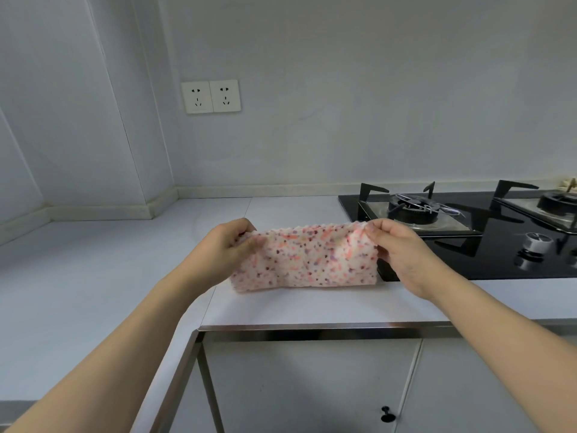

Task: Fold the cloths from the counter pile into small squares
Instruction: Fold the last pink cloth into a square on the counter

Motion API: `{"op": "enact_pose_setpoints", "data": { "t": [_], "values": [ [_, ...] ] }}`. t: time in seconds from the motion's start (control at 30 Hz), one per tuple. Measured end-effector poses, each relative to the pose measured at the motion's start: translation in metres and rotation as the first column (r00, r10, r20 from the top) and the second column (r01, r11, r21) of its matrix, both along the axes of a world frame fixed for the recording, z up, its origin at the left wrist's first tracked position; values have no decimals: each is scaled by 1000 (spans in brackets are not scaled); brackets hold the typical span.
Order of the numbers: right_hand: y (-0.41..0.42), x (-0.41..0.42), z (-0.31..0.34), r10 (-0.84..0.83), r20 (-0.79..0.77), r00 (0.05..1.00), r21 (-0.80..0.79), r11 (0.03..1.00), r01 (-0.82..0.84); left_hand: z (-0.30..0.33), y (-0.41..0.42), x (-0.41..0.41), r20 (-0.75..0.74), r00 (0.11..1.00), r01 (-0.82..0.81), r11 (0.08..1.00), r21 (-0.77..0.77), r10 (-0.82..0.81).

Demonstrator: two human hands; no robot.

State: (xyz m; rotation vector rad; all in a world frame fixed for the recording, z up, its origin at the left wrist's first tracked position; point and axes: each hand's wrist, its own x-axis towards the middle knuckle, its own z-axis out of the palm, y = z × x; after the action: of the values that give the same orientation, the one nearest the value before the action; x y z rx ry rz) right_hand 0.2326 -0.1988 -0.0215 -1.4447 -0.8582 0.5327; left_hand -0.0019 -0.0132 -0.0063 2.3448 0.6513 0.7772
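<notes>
Fleecy and nubbly, the cloth is white with a scatter of pink, orange and purple flecks, and its top edge is cut in small zigzags. It makes a long, low rectangle, wider than it is tall, and it looks doubled over, with a soft rounded fold along the bottom. I hold it stretched between both hands over the near part of the tabletop; its lower edge is at or just above the surface, and I cannot tell whether it touches.

My left hand pinches the upper left corner, fingers curled in around the fabric with the thumb on the near face. My right hand pinches the upper right corner the same way, fingertips bunched on the edge so the fleece puckers a little there. The top edge runs nearly straight between the two grips.

The tabletop is smooth, matte and pale, with a thin seam running front to back and a brushed metal strip along its front edge. Just right of the cloth sits a hob of glossy black glass, with black iron pan supports, steel burner trays and a round metal knob. On the plain wall behind are two square white sockets, side by side. Below the metal strip are flat grey cabinet doors with a small black knob.
</notes>
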Motion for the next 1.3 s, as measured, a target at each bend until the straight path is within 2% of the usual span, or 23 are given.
{"op": "enact_pose_setpoints", "data": {
  "t": [0.13,0.23,0.3,0.37,0.47,0.53,0.63,0.7,0.73,0.8,0.87,0.9,0.93,1.0,1.1,1.3],
  "values": [
    [-1,-12,20,-62,-185,981,96,992,80,16,-8,-2,-19,996,84,994,-75,-85],
    [8,-12,28,-170,-157,973,96,978,186,25,-10,-3,-22,993,113,981,-160,-118],
    [14,-8,28,-258,29,966,37,966,257,29,-11,-5,-35,988,135,956,-259,-149],
    [20,0,22,-309,302,902,-19,944,329,30,-10,-5,-45,984,144,922,-359,-171],
    [33,8,10,-222,594,773,-110,930,352,17,-1,2,-40,995,65,908,-414,-90],
    [49,13,0,-157,726,670,-172,902,397,-1,8,9,-84,996,-53,932,-359,24],
    [74,8,-10,-79,868,490,-214,832,512,-31,19,15,-218,958,-228,956,-186,186],
    [85,-7,-17,-75,923,377,-141,847,513,-44,23,15,-285,900,-338,941,25,331],
    [87,-16,-22,-38,933,358,-142,876,462,-49,23,15,-274,875,-374,916,145,400],
    [89,-30,-36,164,914,370,-294,898,327,-53,19,20,-165,898,-361,898,252,408],
    [88,-34,-51,373,813,447,-506,832,227,-52,4,29,-77,960,-244,939,243,270],
    [87,-33,-55,424,759,494,-572,797,195,-53,-5,34,-72,978,-176,954,242,198],
    [88,-30,-58,450,726,520,-607,774,177,-56,-12,38,-103,984,-117,963,243,146],
    [93,-24,-60,496,696,520,-655,736,175,-66,-21,43,-284,952,-39,967,252,113],
    [98,-15,-57,548,647,529,-707,692,148,-77,-20,40,-561,811,4,958,286,164],
    [107,10,-54,543,645,537,-724,659,204,-75,-17,39,-693,689,-35,965,260,212]
  ]
}}
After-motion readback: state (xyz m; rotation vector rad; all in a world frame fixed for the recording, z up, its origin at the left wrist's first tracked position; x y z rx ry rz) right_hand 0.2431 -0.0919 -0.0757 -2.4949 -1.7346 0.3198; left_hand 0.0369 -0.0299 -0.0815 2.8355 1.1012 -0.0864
